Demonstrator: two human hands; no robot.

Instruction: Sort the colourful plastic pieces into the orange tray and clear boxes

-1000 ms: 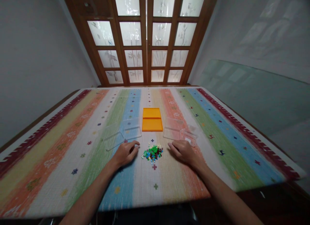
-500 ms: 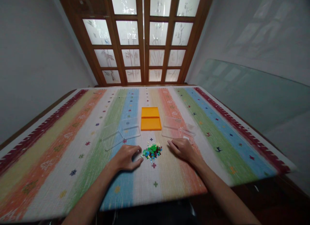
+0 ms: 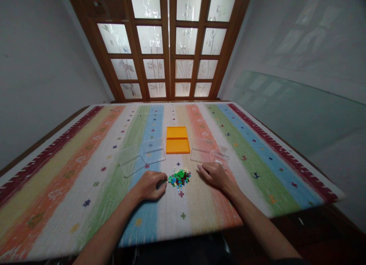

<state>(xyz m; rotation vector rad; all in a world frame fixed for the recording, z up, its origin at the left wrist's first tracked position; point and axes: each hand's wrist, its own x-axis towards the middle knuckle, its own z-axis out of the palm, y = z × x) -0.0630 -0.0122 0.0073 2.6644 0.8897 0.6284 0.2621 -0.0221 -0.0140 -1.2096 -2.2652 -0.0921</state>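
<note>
A small heap of tiny building bricks (image 3: 180, 177), green, blue, brown and cream, lies on the striped tablecloth between my hands. At its left edge my left hand (image 3: 151, 185) is closed in a pinch, thumb tip against fingertip. Whatever sits in that pinch is too small to name. My right hand (image 3: 213, 174) rests on the cloth to the right of the heap, apart from it. Its fingers are curled together, and nothing shows in them. Beyond the heap lies an orange two-part tray (image 3: 177, 146).
Clear plastic trays lie left of the orange tray, one of them a tilted clear tray (image 3: 133, 166). Further clear plastic containers (image 3: 200, 155) lie on the right, just beyond my right hand. The tablecloth's (image 3: 183, 227) front edge is close to my body.
My left thumb and fingers have closed together at the heap's left edge, where a gap showed before. The right hand stays in nearly the same place.
</note>
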